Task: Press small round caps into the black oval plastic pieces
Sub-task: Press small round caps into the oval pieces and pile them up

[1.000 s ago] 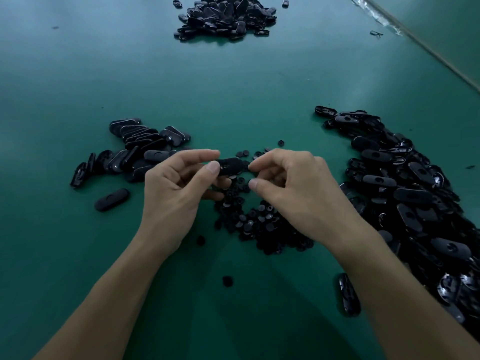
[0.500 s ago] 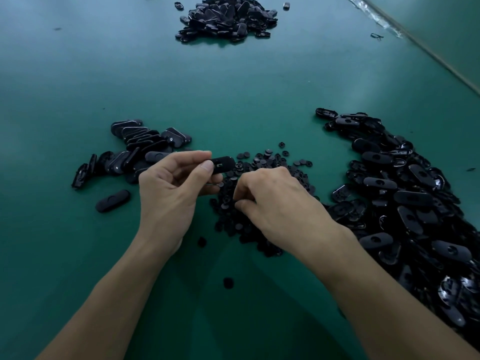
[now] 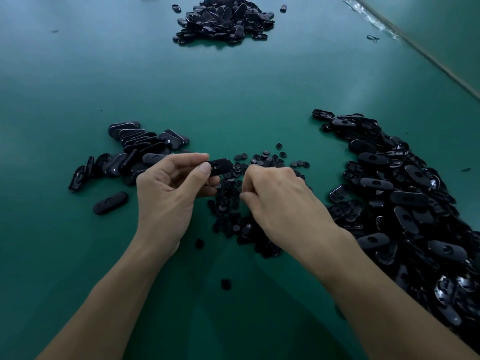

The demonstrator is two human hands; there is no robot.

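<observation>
My left hand (image 3: 168,193) pinches a black oval piece (image 3: 220,166) between thumb and fingers, holding it just above the table. Right below and beside it lies a heap of small round caps (image 3: 236,203). My right hand (image 3: 280,203) sits on top of that heap with its fingers curled down into the caps. Whether those fingers hold a cap is hidden under the hand.
A large pile of oval pieces (image 3: 405,198) runs along the right side. A smaller stacked group of oval pieces (image 3: 135,152) lies to the left, with one single piece (image 3: 110,203) apart. Another pile (image 3: 223,19) sits at the far end. Two stray caps (image 3: 226,284) lie near me.
My right hand has left the oval piece and dropped down onto the heap of caps. My left hand keeps holding the piece in about the same spot.
</observation>
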